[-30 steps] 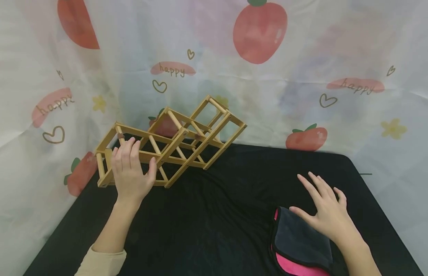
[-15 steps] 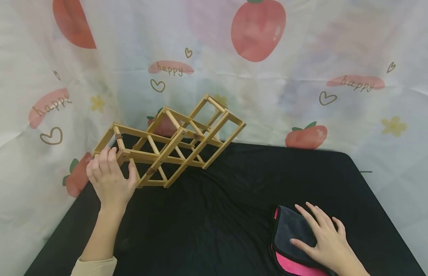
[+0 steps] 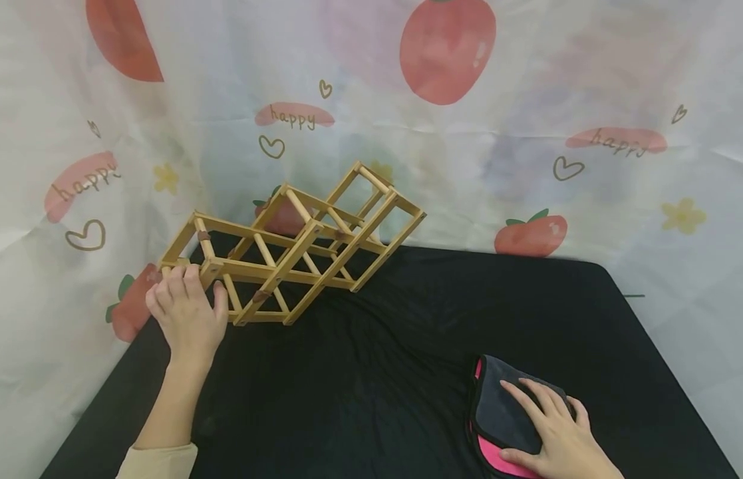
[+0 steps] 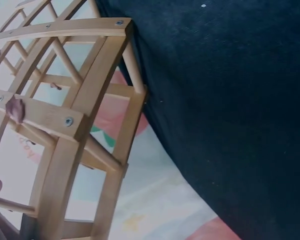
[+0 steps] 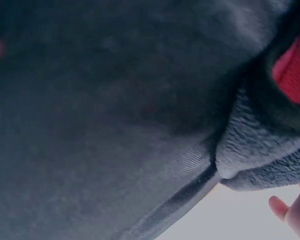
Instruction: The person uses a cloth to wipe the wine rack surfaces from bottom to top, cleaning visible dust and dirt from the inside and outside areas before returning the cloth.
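Left hand (image 3: 188,322) at wooden rack's (image 3: 293,253) 8 o'clock end (grip cannot be told). Right hand (image 3: 559,439) spread over folded cloth (image 3: 495,399), 5 o'clock. Backdrop (image 3: 467,166) reads "happy".

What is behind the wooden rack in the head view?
A printed curtain; a red fruit print shows through the wooden rack. What it and the left hand cover cannot be seen.

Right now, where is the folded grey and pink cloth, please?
In the head view, the cloth lies lower right on the black fabric-covered table, under the right hand.
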